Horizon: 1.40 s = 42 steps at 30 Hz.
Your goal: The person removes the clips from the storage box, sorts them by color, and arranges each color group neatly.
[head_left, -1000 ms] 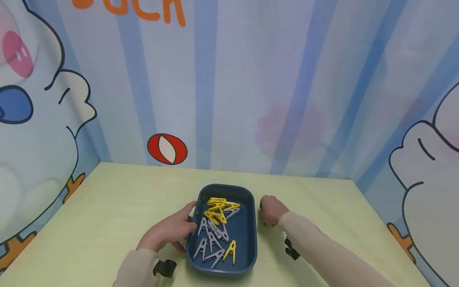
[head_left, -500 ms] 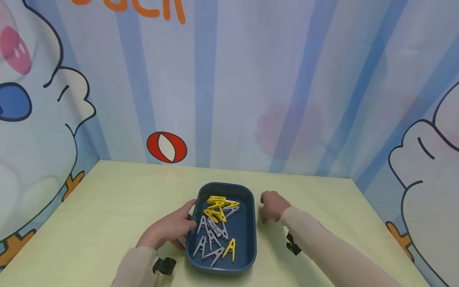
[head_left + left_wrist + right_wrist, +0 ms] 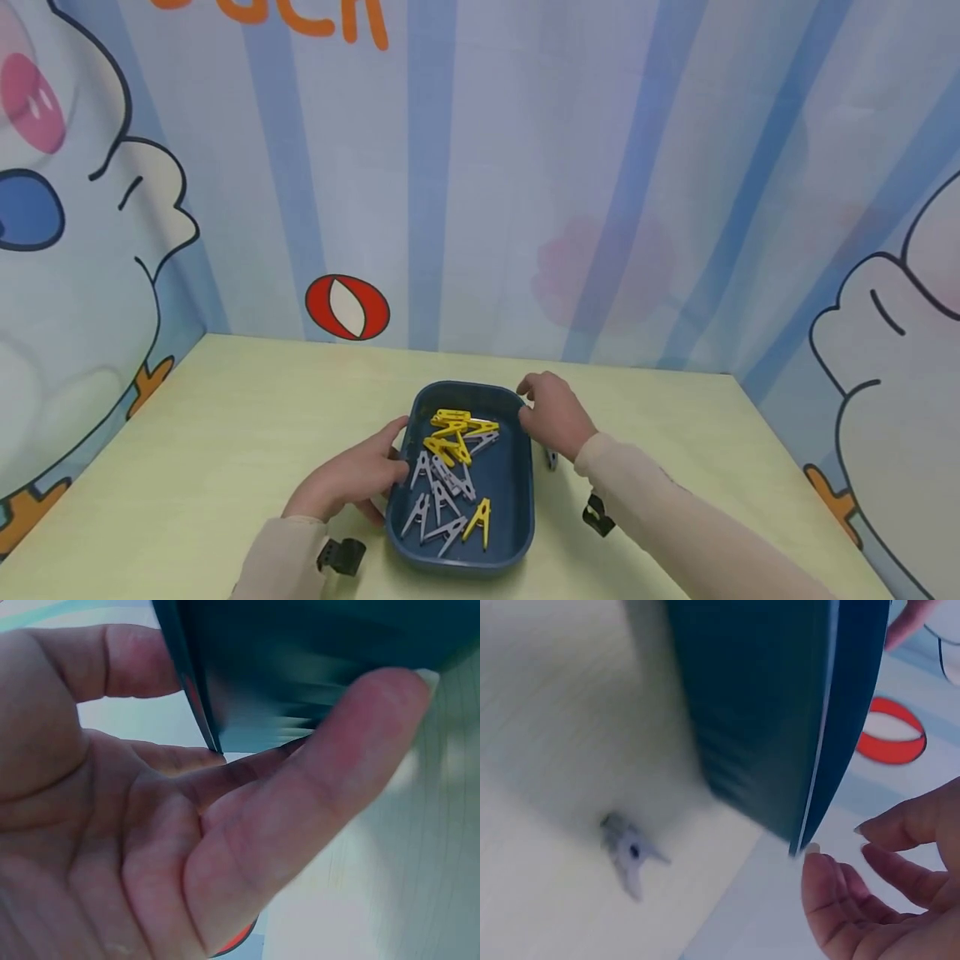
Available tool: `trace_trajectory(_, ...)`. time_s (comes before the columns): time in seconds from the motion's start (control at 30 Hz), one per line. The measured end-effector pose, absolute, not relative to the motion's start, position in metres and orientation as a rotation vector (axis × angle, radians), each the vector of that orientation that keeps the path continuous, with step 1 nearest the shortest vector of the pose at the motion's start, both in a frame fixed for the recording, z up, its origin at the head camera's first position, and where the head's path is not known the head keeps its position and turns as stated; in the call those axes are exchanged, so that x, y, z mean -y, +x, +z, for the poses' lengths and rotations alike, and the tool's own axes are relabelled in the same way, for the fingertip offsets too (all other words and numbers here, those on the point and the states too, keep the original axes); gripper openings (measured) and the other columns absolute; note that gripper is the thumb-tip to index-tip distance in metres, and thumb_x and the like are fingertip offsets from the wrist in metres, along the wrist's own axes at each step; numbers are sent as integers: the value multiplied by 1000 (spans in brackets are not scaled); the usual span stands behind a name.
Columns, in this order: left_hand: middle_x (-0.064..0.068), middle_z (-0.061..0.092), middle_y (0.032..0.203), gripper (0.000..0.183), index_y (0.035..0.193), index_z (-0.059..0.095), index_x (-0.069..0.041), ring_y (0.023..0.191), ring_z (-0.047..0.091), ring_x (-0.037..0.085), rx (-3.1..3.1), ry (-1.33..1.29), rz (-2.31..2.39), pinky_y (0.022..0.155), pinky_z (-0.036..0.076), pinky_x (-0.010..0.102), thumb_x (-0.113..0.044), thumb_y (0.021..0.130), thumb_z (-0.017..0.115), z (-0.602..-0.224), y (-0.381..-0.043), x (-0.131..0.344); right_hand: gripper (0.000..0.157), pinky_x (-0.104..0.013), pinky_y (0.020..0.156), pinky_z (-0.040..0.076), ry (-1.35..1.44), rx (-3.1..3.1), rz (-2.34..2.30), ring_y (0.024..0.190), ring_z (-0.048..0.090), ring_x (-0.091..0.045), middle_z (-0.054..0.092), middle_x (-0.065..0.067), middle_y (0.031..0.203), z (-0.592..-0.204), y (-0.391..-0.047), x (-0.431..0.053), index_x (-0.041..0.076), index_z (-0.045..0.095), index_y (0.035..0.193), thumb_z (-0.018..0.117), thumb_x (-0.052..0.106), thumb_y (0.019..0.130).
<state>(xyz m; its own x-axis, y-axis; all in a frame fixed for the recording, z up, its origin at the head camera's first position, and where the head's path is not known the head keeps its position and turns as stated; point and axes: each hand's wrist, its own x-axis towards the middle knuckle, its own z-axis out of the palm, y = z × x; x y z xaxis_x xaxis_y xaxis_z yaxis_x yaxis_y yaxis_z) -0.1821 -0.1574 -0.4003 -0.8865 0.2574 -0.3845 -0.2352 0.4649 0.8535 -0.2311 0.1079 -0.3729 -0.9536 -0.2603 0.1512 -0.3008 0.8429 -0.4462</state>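
Observation:
A dark blue plastic bin [image 3: 498, 500] holds several yellow clothespins [image 3: 450, 450] and several pale grey clothespins [image 3: 442, 500]. My left hand [image 3: 352, 479] holds the bin's left side, thumb at the rim and fingers along the outer wall; the left wrist view shows this hand [image 3: 172, 825] from the palm side. Nothing shows between the fingers of my right hand [image 3: 558, 417], bent loosely at the far right corner of the rim. In the right wrist view its fingertips [image 3: 817, 862] are right at that corner. A grey clothespin [image 3: 630, 851] lies on the table below, partly hidden by the hand in the head view.
The pale yellow table [image 3: 300, 392] ends at a blue-striped backdrop [image 3: 495, 183] printed with cartoon figures. A small black wrist camera [image 3: 342, 557] sits at the left cuff, another black wrist camera [image 3: 597, 515] at the right cuff.
My right hand has left the grey clothespin on the table and moved up and left to the bin's far right corner. The left hand stays on the bin.

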Motion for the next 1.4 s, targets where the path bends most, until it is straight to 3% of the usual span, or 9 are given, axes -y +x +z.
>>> trace_trajectory(0.17, 22, 53, 128, 78, 159, 18, -16, 83, 66, 31, -2257, 26, 1419, 57, 59, 47, -8, 91, 55, -400, -183, 158, 24, -44, 82, 53, 557, 2897, 760, 89, 58, -26, 60, -11, 100, -373, -224, -92, -3, 67, 112, 61, 1, 89)
trace_trajectory(0.37, 22, 53, 128, 78, 159, 18, -17, 83, 66, 31, -2270, 32, 1421, 56, 58, 47, -8, 91, 56, -401, -182, 159, 27, -42, 85, 53, 761, 2894, 737, 95, 60, -26, 58, -12, 108, -380, -216, -82, 0, 66, 116, 66, 3, 89)
trace_trajectory(0.67, 22, 53, 128, 79, 159, 17, -15, 85, 65, 32, -2261, 28, 1412, 57, 58, 48, -9, 91, 56, -401, -183, 159, 27, -35, 85, 55, 1073, 2976, 663, 96, 63, -26, 62, -11, 107, -385, -214, -78, 0, 68, 117, 69, 5, 90)
trace_trajectory(1.1, 23, 52, 130, 79, 159, 16, -17, 83, 66, 31, -2278, 40, 1396, 57, 58, 47, -10, 91, 56, -398, -183, 161, 29, -33, 97, 50, 1161, 3132, 446, 98, 60, -14, 67, -3, 113, -391, -216, -61, 5, 72, 117, 73, 13, 88)
trace_trajectory(1.4, 21, 53, 128, 78, 159, 17, -17, 82, 65, 30, -2261, 47, 1407, 57, 59, 47, -9, 92, 56, -402, -182, 161, 30, -28, 95, 50, 1215, 3184, 380, 87, 56, -7, 64, 2, 105, -403, -214, -57, 10, 73, 116, 76, 21, 88)
